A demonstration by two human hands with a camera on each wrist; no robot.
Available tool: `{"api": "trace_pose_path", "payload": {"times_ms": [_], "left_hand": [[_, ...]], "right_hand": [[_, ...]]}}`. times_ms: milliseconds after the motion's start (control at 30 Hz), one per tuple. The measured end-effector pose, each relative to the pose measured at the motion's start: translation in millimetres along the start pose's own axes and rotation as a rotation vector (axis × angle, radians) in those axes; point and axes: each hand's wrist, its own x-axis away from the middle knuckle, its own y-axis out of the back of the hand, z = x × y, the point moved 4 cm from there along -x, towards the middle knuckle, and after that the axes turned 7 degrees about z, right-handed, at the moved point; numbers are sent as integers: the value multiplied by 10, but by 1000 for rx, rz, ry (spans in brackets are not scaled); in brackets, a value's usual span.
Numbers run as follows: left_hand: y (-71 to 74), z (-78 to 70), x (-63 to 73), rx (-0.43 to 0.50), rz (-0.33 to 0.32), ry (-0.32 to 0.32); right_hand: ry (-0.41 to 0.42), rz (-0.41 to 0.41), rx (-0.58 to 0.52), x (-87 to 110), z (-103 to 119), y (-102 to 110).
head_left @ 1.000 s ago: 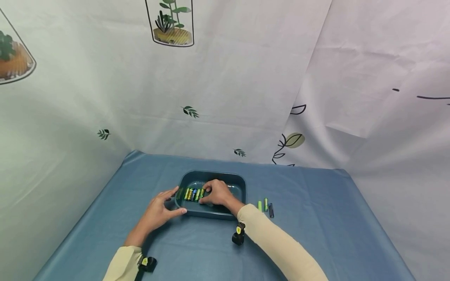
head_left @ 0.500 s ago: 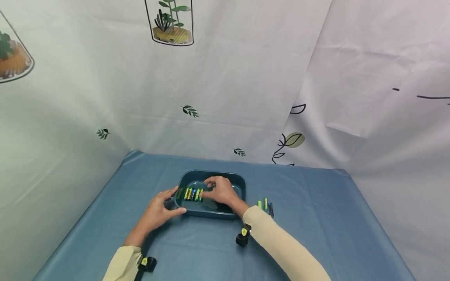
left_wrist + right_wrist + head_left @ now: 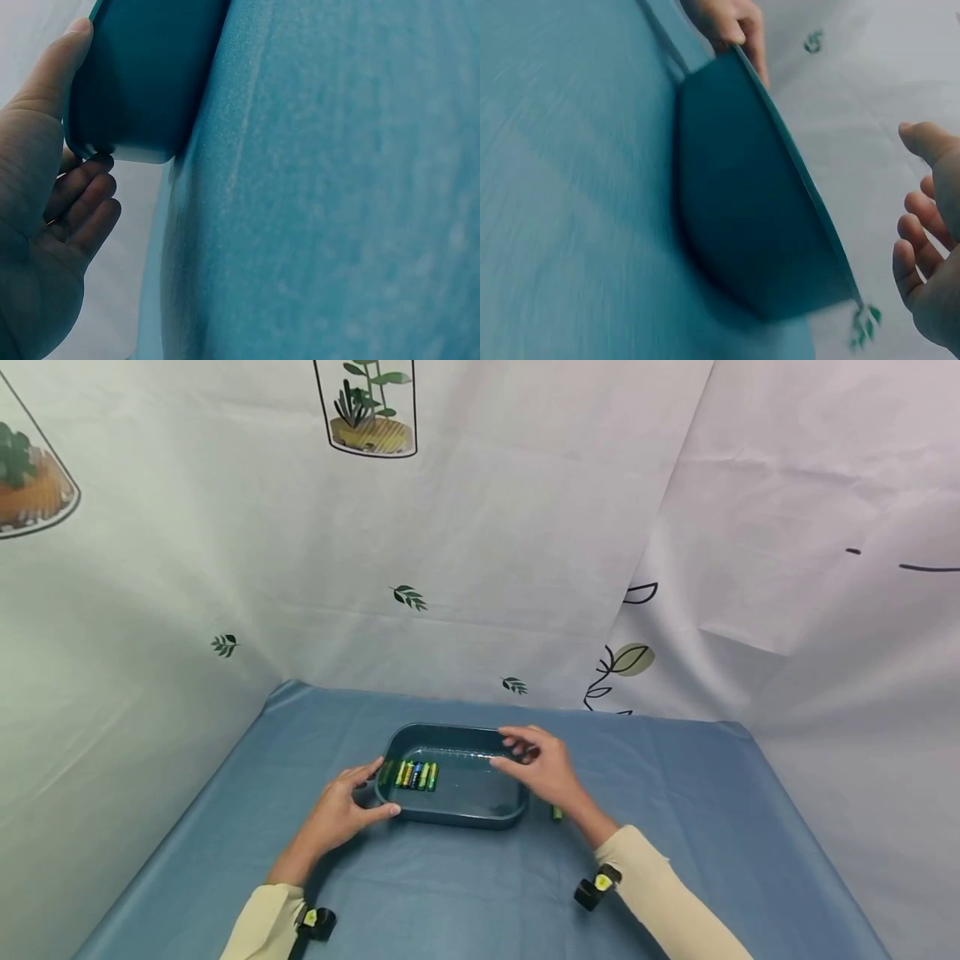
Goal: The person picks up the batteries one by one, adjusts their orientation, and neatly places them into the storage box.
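A dark teal baking dish [image 3: 480, 793] stands on the table in the head view, and also shows in the left wrist view and right wrist view. Several small batteries [image 3: 417, 776], green, yellow and blue, lie side by side at its left end. My left hand [image 3: 337, 808] holds the dish's left end, thumb at the front rim and fingers at the left side. Above the right rim is my right hand [image 3: 551, 772], fingers apart and loosely bent, with nothing between them. One green battery [image 3: 557, 812] shows on the table beside my right wrist; the hand and forearm hide the area around it.
A blue cloth [image 3: 450, 893] covers the table. White patterned fabric [image 3: 480, 527] rises behind and along both sides. A black wrist camera [image 3: 597, 887] sits at my right cuff and another wrist camera [image 3: 317, 923] at my left.
My right hand has let go of a battery at the right end of the row and moved right, over the dish's right rim. The left hand has stayed in place.
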Motion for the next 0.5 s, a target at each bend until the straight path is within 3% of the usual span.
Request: {"api": "trace_pose_path", "payload": {"times_ms": [300, 500], "left_hand": [[-5, -2, -6, 9, 2, -5], [0, -4, -1, 1, -3, -2]], "right_hand": [[-51, -114, 121, 482, -323, 553], [-99, -104, 179, 714, -516, 742]]}}
